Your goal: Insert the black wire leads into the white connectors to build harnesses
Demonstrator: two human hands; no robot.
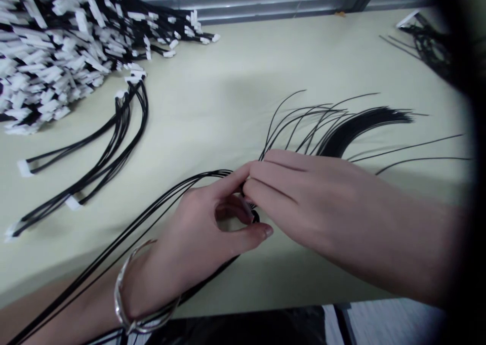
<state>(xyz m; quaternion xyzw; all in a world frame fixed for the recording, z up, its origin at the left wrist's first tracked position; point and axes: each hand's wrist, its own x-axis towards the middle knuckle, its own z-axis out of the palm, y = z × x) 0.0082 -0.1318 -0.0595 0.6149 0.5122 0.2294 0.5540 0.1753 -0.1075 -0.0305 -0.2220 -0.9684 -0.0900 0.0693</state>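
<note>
My left hand (207, 233), with a silver bangle on its wrist, curls its thumb and fingers round a bundle of thin black wires (349, 125) at the table's front middle. My right hand (304, 198) lies over the same bundle from the right, fingers pressed together on the wires where the two hands meet. Beyond the hands the wires fan out to the right in loose curved ends. Behind my left hand the strands run down past my forearm to the lower left.
A big heap of black wires with white tags (49, 41) fills the far left of the pale table (228, 72). A smaller tagged bunch (102, 153) lies left of centre. More black wires (429, 44) sit at the far right.
</note>
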